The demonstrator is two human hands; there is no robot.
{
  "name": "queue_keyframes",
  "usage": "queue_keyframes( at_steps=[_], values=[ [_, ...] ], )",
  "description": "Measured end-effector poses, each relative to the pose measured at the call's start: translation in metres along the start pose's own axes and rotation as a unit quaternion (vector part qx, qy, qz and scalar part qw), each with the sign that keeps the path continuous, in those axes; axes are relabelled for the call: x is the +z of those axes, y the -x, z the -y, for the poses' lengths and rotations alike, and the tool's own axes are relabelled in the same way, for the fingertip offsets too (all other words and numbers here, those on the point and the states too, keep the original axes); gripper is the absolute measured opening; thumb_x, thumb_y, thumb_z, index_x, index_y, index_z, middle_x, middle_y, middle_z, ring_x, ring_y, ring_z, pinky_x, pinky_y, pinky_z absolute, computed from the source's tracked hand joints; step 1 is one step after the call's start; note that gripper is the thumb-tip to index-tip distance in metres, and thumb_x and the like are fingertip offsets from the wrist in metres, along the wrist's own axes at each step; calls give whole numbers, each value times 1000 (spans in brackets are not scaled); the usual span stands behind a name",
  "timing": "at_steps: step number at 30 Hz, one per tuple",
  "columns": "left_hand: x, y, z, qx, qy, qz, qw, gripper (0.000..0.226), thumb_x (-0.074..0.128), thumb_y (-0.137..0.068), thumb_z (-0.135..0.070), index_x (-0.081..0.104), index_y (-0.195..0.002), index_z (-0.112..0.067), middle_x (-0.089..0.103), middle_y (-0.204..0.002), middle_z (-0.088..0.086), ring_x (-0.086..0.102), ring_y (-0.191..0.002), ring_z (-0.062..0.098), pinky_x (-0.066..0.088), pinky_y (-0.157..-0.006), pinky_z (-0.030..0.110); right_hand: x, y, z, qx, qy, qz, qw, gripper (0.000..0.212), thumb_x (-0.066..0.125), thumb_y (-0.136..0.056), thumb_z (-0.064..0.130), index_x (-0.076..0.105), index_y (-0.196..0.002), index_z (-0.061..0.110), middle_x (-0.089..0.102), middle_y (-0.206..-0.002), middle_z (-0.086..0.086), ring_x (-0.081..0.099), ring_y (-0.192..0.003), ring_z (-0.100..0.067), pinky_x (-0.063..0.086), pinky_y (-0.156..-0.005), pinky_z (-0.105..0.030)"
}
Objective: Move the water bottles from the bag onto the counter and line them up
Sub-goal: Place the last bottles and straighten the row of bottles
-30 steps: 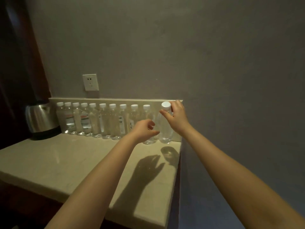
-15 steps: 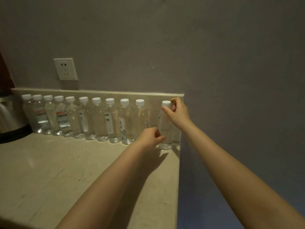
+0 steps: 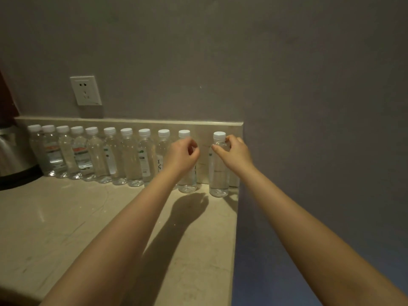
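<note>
Here, the beige stone counter (image 3: 66, 217) carries a line of clear, white-capped water bottles (image 3: 130, 157), all upright along its low backsplash (image 3: 132, 123). Ten of them stand closely packed, beginning just beside a steel kettle (image 3: 13, 160) at the left edge of the view. The eleventh, the end bottle (image 3: 218, 175), stands near the counter's right corner, set apart from the others by a visible gap. The right hand (image 3: 235, 154) pinches the end bottle at its neck, just under the cap, thumb and fingers curled round it; the bottle's base rests on the counter. The left hand (image 3: 183, 155) is raised in front of the upper part of the tenth bottle (image 3: 187, 181) with its fingers curled; whether they grip that bottle cannot be told. A white wall socket (image 3: 86, 91) sits on the grey wall above the backsplash.
</note>
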State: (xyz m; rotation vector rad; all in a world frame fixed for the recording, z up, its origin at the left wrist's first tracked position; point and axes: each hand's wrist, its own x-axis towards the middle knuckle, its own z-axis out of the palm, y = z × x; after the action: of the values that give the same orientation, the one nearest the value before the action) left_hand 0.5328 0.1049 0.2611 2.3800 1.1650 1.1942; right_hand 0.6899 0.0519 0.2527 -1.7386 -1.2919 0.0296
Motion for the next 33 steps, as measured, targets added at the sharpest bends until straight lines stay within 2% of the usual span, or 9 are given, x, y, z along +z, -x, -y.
queue_keyframes(
  at_steps=[3, 7, 10, 14, 18, 21, 25, 30, 33],
  values=[
    [-26, -26, -3, 44, -64, -25, 997, 23, 56, -89, -26, 60, -105, -11, 54, -97, 1, 56, -89, 22, 46, -74, 32, -6, -1, 9, 0, 7, -8, 1000, 45, 61, -84, 49, 53, -116, 17, 52, -123, -3, 54, -110, -24, 43, -87, -34],
    [-54, -58, -2, 48, -148, 32, 987, 35, 55, -89, -36, 57, -117, -14, 51, -118, 6, 55, -103, 27, 48, -84, 37, -19, -10, 31, -1, 49, -26, 998, 47, 59, -86, 50, 54, -119, 18, 50, -127, -1, 54, -110, -21, 42, -86, -32],
    [-66, -75, -1, 58, -227, 96, 967, 33, 54, -89, -42, 62, -101, -12, 60, -109, 8, 57, -97, 28, 46, -75, 33, -24, -15, 49, -6, 173, -14, 985, 46, 56, -86, 53, 56, -118, 20, 51, -124, -2, 54, -111, -22, 42, -84, -33],
    [-63, -88, 3, 78, -258, 191, 944, 40, 54, -86, -54, 62, -91, -15, 61, -92, 4, 56, -84, 24, 44, -67, 30, -32, -19, 66, 16, 303, 67, 950, 42, 54, -85, 55, 58, -113, 24, 57, -118, -1, 55, -106, -22, 40, -75, -31],
    [-55, -92, 1, 102, -284, 206, 931, 34, 54, -87, -50, 57, -86, -15, 59, -91, 3, 55, -85, 24, 42, -68, 30, -38, -25, 81, 69, 403, 134, 903, 44, 52, -84, 60, 60, -104, 22, 63, -108, -1, 56, -90, -23, 41, -72, -30],
    [-49, -95, 0, 97, -293, 238, 921, 35, 57, -87, -48, 61, -98, -15, 60, -99, 4, 60, -97, 26, 44, -72, 30, -39, -30, 92, 103, 412, 184, 886, 48, 56, -84, 59, 61, -108, 18, 62, -96, -3, 58, -78, -21, 45, -72, -29],
    [-45, -97, -2, 90, -290, 259, 917, 40, 59, -86, -49, 62, -102, -12, 58, -96, 4, 60, -98, 27, 44, -74, 31, -34, -40, 91, 103, 399, 199, 889, 41, 59, -84, 53, 61, -87, 13, 59, -70, -2, 58, -61, -18, 51, -67, -29],
    [-49, -100, -9, 95, -276, 287, 912, 39, 63, -85, -45, 66, -90, -7, 57, -68, 1, 58, -74, 24, 45, -67, 28, -38, -43, 83, 84, 364, 242, 896, 49, 60, -87, 50, 62, -106, 5, 66, -90, -11, 62, -71, -23, 55, -71, -34],
    [-49, -100, -9, 118, -284, 281, 909, 41, 63, -85, -44, 66, -96, -5, 60, -80, 6, 55, -76, 25, 42, -66, 29, -39, -43, 86, 57, 355, 266, 894, 43, 58, -90, 44, 57, -114, 7, 64, -101, -13, 60, -76, -23, 53, -74, -35]
  ],
)
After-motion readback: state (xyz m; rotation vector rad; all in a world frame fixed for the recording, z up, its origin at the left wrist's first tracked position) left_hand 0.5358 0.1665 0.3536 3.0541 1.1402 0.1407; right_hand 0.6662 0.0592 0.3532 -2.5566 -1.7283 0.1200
